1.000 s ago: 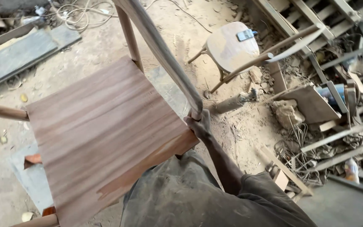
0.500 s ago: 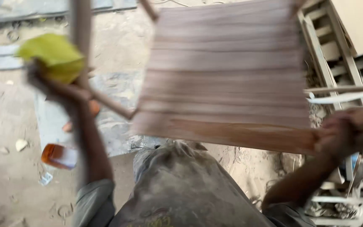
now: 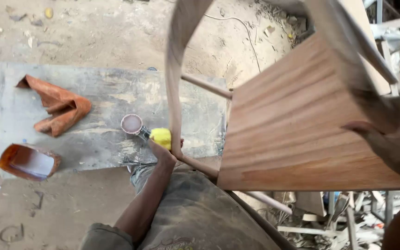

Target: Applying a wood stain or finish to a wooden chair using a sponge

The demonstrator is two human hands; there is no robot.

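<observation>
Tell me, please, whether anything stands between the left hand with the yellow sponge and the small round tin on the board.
Nothing visible does. The left hand holds the yellow sponge right beside the small tin. The chair's curved leg passes on the sponge's other side, away from the tin.

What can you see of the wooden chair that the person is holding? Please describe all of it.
The wooden chair is reddish-brown, with a flat seat panel of striped grain that looks smooth. It is tipped, held off the ground above the person's lap, with thin round rungs and a curved leg rising towards the camera. The right hand grips the seat's right edge. The left hand, which holds a yellow sponge, touches the curved leg near its lower end. The upper parts are blurred.
</observation>
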